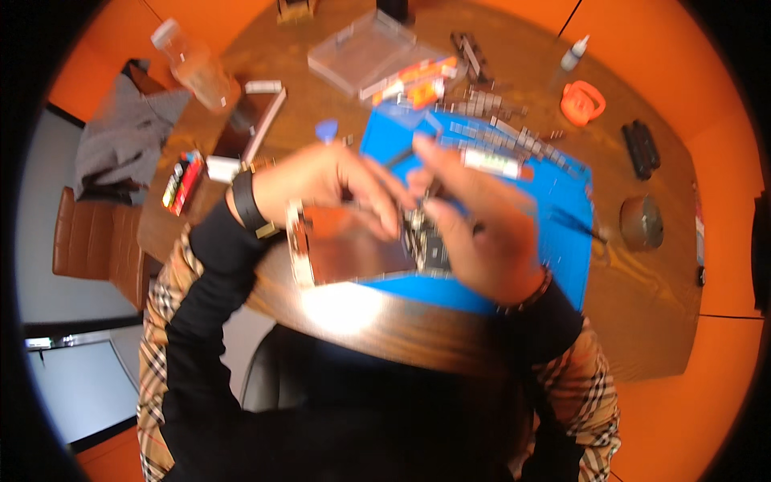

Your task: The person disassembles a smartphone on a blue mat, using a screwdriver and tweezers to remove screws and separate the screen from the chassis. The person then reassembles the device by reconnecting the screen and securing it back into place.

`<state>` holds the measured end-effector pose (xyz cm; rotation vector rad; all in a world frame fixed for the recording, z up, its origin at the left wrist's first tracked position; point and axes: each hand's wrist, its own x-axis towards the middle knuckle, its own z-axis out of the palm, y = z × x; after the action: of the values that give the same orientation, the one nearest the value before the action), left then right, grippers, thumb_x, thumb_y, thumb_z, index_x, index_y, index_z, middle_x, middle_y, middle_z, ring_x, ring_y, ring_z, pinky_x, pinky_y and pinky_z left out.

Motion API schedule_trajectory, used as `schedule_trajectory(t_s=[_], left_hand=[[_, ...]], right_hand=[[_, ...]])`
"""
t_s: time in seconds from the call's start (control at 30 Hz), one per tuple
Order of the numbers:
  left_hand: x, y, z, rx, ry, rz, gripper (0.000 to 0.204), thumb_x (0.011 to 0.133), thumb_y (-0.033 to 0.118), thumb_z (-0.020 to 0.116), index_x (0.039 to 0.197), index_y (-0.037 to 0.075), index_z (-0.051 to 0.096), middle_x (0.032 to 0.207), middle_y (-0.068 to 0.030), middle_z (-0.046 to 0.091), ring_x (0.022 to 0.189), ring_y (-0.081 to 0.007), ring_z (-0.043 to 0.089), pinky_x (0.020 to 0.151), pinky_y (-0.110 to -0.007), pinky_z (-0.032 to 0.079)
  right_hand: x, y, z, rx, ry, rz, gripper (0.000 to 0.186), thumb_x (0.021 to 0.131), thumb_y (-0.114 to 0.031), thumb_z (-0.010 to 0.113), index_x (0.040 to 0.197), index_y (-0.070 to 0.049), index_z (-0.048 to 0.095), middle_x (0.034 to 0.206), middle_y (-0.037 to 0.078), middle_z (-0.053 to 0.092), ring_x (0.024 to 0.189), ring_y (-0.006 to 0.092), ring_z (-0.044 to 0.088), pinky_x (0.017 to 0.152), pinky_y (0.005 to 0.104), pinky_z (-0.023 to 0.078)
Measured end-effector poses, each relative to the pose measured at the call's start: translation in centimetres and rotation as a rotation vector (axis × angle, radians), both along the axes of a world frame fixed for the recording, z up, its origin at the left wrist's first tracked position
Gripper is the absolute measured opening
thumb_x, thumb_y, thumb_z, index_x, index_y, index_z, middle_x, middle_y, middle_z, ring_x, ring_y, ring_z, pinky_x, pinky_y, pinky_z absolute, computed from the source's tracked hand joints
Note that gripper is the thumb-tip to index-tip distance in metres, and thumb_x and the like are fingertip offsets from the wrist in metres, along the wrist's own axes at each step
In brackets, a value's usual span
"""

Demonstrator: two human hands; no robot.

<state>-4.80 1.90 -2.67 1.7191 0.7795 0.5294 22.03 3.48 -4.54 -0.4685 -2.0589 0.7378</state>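
Observation:
An opened phone lies at the near edge of the blue work mat [562,265]. Its copper-tinted panel [353,245] is folded out to the left, and its body with exposed inner parts [434,255] is on the right. My left hand [341,181] reaches over the panel, fingers bent down and gripping around the phone's middle. My right hand [494,229] is above the body, thumb and fingers pinched close to my left fingertips. Motion blurs the right fingers, so whatever they pinch cannot be made out. A thin dark tool [399,157] shows just beyond the fingers.
Several small metal parts [514,132] are strewn over the mat's far side. Dark tweezers [580,225] lie at right, near a round metal tin [642,222]. Another phone [250,120], a bottle [197,68] and a clear plastic case [361,52] stand around the wooden table.

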Motion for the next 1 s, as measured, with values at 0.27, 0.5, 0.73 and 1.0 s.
schedule_trajectory(t_s=[0.27, 0.5, 0.73, 1.0], left_hand=[[-0.4, 0.2, -0.6, 0.062, 0.043, -0.014, 0.014, 0.093, 0.005, 0.084, 0.107, 0.005, 0.087, 0.124, -0.0128, 0.080, 0.104, -0.0155, 0.075, 0.091, -0.028, 0.060], [-0.4, 0.3, -1.2, 0.026, -0.040, -0.020, 0.014, 0.093, 0.003, 0.084, 0.107, 0.004, 0.087, 0.125, -0.0141, 0.079, 0.106, -0.0170, 0.075, 0.093, -0.029, 0.060], [-0.5, 0.2, -1.1, -0.025, -0.021, -0.008, 0.014, 0.093, 0.004, 0.084, 0.107, 0.005, 0.087, 0.124, -0.0142, 0.079, 0.107, -0.0170, 0.075, 0.095, -0.030, 0.060], [-0.5, 0.4, -1.1, 0.016, -0.022, -0.032, 0.014, 0.093, 0.003, 0.084, 0.107, 0.003, 0.087, 0.125, -0.0138, 0.079, 0.108, -0.0172, 0.075, 0.096, -0.029, 0.060]], right_hand=[[0.0, 0.6, -0.7, 0.014, -0.022, -0.005, 0.062, 0.090, 0.014, 0.075, 0.150, 0.002, 0.063, 0.131, 0.015, 0.078, 0.107, 0.0202, 0.079, 0.093, 0.0312, 0.064], [-0.4, 0.1, -0.5, -0.146, 0.141, 0.013, 0.062, 0.093, 0.013, 0.072, 0.153, 0.004, 0.058, 0.129, 0.015, 0.077, 0.108, 0.0208, 0.079, 0.094, 0.0315, 0.065], [-0.2, 0.3, -0.5, -0.177, 0.145, -0.010, 0.062, 0.094, 0.012, 0.072, 0.154, 0.004, 0.057, 0.127, 0.015, 0.077, 0.106, 0.0204, 0.078, 0.094, 0.0312, 0.064], [-0.3, 0.3, -0.7, -0.195, 0.145, -0.021, 0.062, 0.095, 0.011, 0.072, 0.154, 0.005, 0.056, 0.125, 0.014, 0.077, 0.105, 0.0199, 0.078, 0.093, 0.0308, 0.064]])
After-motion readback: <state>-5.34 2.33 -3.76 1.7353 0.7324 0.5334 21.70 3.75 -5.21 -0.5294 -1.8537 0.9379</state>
